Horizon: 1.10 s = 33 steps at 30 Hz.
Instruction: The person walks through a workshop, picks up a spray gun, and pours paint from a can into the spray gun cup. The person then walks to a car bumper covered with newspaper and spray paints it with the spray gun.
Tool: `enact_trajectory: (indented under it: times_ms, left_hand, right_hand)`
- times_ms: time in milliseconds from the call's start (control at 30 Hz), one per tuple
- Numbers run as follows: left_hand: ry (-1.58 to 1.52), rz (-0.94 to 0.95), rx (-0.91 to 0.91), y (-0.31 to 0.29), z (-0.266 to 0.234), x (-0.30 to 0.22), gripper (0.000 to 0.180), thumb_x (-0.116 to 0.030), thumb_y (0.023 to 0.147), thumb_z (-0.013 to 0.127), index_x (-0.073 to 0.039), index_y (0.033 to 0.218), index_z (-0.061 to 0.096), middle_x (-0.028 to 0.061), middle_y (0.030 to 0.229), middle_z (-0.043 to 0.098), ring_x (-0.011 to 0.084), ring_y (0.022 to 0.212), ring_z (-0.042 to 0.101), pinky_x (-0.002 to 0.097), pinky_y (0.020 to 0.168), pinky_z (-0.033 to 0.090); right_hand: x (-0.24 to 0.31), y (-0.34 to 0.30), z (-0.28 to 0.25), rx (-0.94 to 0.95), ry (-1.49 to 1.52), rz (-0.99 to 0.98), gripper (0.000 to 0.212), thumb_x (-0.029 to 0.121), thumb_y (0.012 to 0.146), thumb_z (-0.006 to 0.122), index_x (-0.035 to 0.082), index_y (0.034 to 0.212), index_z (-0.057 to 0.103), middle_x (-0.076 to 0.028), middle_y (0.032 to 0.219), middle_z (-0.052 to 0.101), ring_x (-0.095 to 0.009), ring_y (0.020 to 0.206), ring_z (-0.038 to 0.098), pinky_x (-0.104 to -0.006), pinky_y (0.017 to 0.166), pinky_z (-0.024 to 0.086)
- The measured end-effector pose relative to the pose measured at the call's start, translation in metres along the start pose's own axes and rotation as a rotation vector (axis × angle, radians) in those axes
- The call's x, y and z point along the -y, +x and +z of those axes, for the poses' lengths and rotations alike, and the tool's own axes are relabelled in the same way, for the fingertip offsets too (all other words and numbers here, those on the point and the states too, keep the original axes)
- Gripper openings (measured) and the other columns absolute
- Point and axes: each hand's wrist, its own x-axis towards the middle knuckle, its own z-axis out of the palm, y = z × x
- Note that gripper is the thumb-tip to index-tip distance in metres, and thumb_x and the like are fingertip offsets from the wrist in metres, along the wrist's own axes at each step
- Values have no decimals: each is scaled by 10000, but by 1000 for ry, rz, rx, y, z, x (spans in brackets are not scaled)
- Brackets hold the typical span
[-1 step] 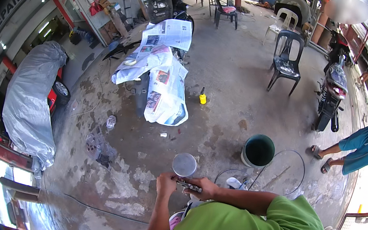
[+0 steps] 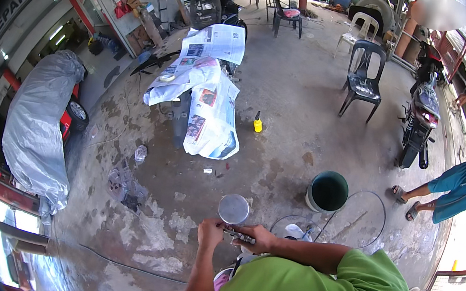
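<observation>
In front of my body I hold a metal spray gun (image 2: 231, 234) with a round, silver-lidded cup (image 2: 234, 209) at its far side. My right hand (image 2: 257, 239) is wrapped around the gun's body from the right. Closed fingers of my left hand (image 2: 210, 233) pinch its left end, just below the cup; the exact part they grip is hidden. Below my hands, a container with something pink (image 2: 222, 278) shows partly beside my green shirt.
Newspaper sheets (image 2: 211, 117) cover a motorcycle ahead. A yellow bottle (image 2: 257, 125) stands beside it. To my right are a bucket (image 2: 308, 196), a looping hose (image 2: 383, 222), a black chair (image 2: 363, 83), a parked motorcycle (image 2: 420, 119) and a person in teal shorts (image 2: 452, 198). A grey-covered car (image 2: 37, 127) stands left.
</observation>
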Motion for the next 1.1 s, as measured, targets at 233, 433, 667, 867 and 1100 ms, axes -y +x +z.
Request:
enact_trajectory:
  times_ms: [233, 433, 667, 867, 1100]
  left_hand:
    - [48, -5, -25, 31, -35, 57, 152, -250, 877, 707, -161, 950, 806, 125, 729, 727, 328, 751, 732, 432, 749, 572]
    - [-8, -26, -92, 61, -51, 82, 157, -255, 864, 735, -152, 959, 808, 146, 794, 738, 364, 790, 725, 448, 759, 572]
    - [-61, -13, -113, 113, -79, 86, 135, -216, 878, 730, -126, 946, 804, 127, 740, 734, 313, 699, 730, 407, 690, 569]
    - [-152, -63, -66, 197, -111, 69, 158, -215, 898, 727, -81, 947, 795, 109, 712, 735, 214, 555, 713, 349, 595, 555]
    - [-577, -78, -170, 324, -48, 95, 176, -175, 950, 692, -34, 1024, 770, 85, 831, 766, 174, 660, 742, 296, 602, 551]
  right_hand:
    - [17, 57, 40, -21, -29, -33, 549, 289, 908, 758, 109, 1400, 594, -207, 1098, 716, -387, 981, 711, -425, 846, 556]
    - [30, 101, 41, 9, -37, -21, 547, 289, 902, 763, 102, 1390, 602, -202, 1103, 717, -357, 1020, 704, -424, 865, 544]
    - [0, 164, 46, 73, -143, -5, 574, 272, 904, 766, 132, 1428, 579, -187, 1120, 693, -386, 1055, 633, -455, 932, 480]
    - [-32, 238, 29, 10, -63, -21, 554, 276, 914, 756, 165, 1429, 584, -189, 1174, 678, -411, 1083, 627, -479, 939, 497]
    - [-96, 350, -10, -240, -31, 112, 515, 275, 927, 735, 60, 1374, 598, -220, 1142, 702, -392, 1041, 692, -423, 884, 545]
